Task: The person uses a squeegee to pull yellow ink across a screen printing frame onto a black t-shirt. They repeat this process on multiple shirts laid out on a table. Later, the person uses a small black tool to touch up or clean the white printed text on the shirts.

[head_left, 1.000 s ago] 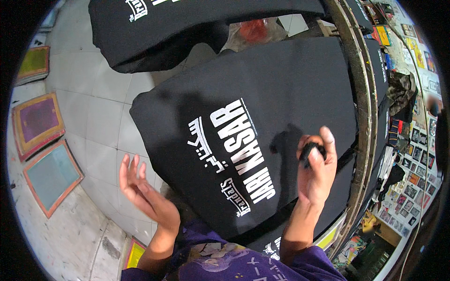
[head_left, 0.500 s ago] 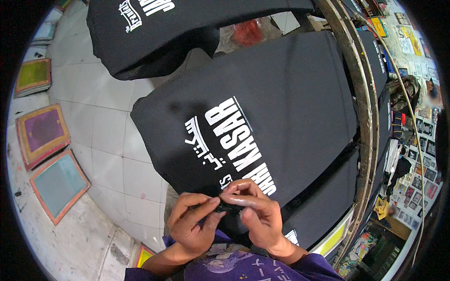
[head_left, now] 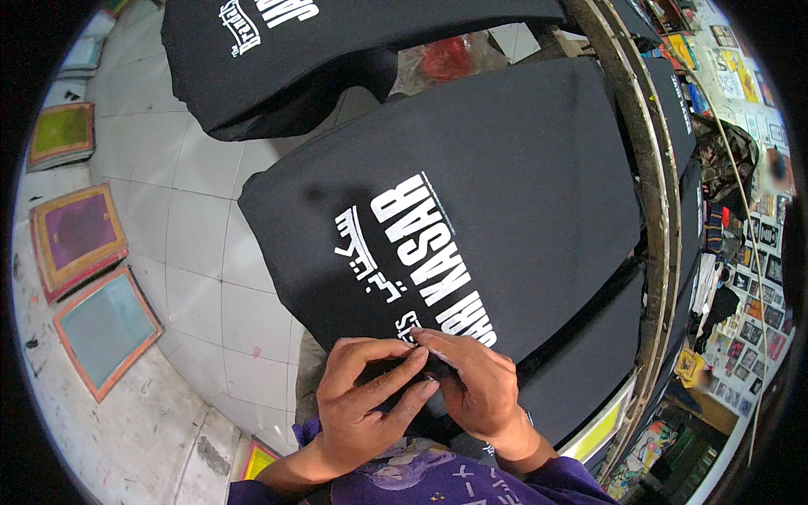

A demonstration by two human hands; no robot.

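Both hands meet in front of my body, above the near edge of a black T-shirt (head_left: 539, 185) with white printed lettering. The fingertips of my left hand (head_left: 366, 396) are bent in a pinch against those of my right hand (head_left: 484, 383). My right hand shows its back, its fingers curled toward the left one. A tiny dark bit seems to lie between the fingertips, too small to make out. The shirt lies stretched flat on a sloping board, its print partly covered by my hands.
Another black printed shirt (head_left: 286, 76) lies on a board beyond. A wooden rail (head_left: 652, 160) runs along the right. Framed screens, purple (head_left: 80, 231) and grey-blue (head_left: 109, 332), lean at the left by the tiled floor (head_left: 198, 286). Many pictures cover the wall (head_left: 753, 311) at far right.
My right hand has turned so that its back faces up and its fingers fold over toward the left. My left hand has shifted slightly right, its fingers stretching further toward the right hand's.
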